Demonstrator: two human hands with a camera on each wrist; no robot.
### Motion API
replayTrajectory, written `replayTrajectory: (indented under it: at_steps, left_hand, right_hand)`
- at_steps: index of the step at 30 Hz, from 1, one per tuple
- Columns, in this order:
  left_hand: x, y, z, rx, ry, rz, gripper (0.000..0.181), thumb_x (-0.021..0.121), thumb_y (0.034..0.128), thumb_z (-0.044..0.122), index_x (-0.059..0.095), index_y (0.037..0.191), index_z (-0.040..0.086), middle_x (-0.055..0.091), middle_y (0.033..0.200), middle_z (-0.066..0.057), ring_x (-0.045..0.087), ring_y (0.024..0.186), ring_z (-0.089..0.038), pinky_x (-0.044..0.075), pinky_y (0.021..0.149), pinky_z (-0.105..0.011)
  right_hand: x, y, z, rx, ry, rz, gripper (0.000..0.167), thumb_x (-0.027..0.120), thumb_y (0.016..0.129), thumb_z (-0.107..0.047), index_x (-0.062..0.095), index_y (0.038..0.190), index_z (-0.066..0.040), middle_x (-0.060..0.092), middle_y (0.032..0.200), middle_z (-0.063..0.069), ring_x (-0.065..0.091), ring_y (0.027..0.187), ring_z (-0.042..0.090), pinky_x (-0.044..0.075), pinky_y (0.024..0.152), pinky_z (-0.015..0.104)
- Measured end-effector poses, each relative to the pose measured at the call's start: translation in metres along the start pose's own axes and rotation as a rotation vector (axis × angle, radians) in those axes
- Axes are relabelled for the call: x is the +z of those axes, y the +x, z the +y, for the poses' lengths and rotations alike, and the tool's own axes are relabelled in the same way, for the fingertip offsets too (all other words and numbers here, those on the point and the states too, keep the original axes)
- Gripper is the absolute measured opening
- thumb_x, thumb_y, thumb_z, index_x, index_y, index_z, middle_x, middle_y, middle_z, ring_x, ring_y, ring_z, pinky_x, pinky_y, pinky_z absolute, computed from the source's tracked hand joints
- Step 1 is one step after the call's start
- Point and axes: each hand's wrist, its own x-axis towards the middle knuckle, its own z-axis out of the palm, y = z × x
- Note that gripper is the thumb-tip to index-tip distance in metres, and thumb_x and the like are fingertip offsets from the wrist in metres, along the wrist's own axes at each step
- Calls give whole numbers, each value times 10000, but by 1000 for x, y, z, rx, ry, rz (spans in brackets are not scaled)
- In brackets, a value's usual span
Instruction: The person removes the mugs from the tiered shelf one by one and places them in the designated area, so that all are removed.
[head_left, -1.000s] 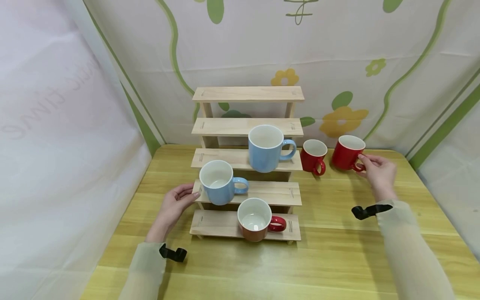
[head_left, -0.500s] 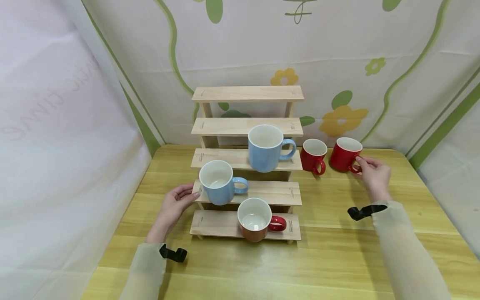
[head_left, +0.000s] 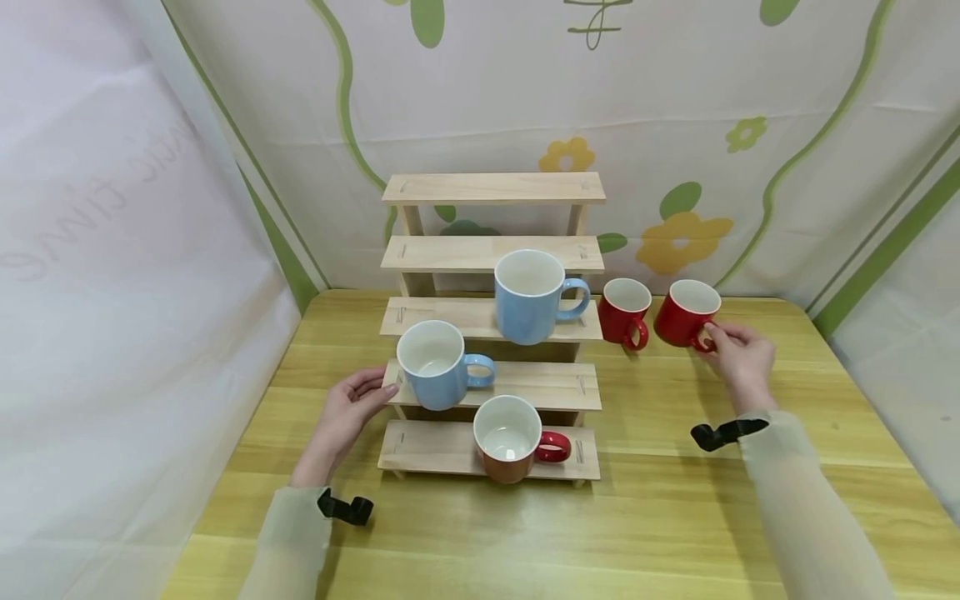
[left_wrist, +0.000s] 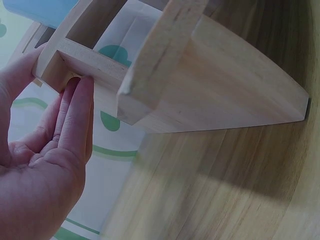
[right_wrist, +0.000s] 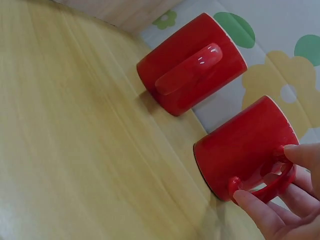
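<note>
At the back right, my right hand (head_left: pixel 742 360) pinches the handle of a red mug (head_left: pixel 681 321); in the right wrist view fingers and thumb hold that handle (right_wrist: pixel 277 187). My left hand (head_left: pixel 347 421) grips the left end of the stepped wooden rack's second board from the bottom (head_left: pixel 525 385), thumb on top and fingers beneath. In the left wrist view the fingers (left_wrist: pixel 75 117) touch the rack's underside. A light-blue mug (head_left: pixel 437 379) stands on that board beside the thumb.
Another light-blue mug (head_left: pixel 528 308) stands on the middle board. On the lowest board is a mug with a red handle (head_left: pixel 507 454). A second red mug (head_left: pixel 621 321) stands between the rack and the held one. A patterned cloth (head_left: pixel 465 83) hangs behind the table (head_left: pixel 480 542).
My right hand and the red mug it holds have moved left and slightly toward the front, closer to the other red mug. My left hand has stayed on the rack.
</note>
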Motion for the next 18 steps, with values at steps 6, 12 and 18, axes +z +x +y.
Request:
replayTrajectory:
  at_steps: [6,12,18]
  left_hand:
    - [-1,0,-1,2,2,4,445,715,976,101,547,1343,-86,630,1173,-132,629,1047,-164,553,910,-264]
    - [0,-1,0,-2,9,4,456,717,977,116,545,1350,-82,626,1190,-141,627,1056,-164,551,914,-262]
    - [0,0,0,4,14,-3,453,713,981,120,546,1350,-82,622,1197,-152,625,1059,-165,548,916,-259]
  right_hand:
    - [-4,2,5,-10,0,-31,121,763,918,-55,699,1015,-19,721,799,4,707,745,119,592,738,327]
    - [-13,0,0,-43,-275,-95,234,780,926,-289,681,1071,-134,697,873,-118,673,859,60,590,741,221]
    - [-14,-5,-16,-124,-629,-57,542,708,924,-530,639,1283,-129,610,980,-221,552,1017,34,441,746,100]
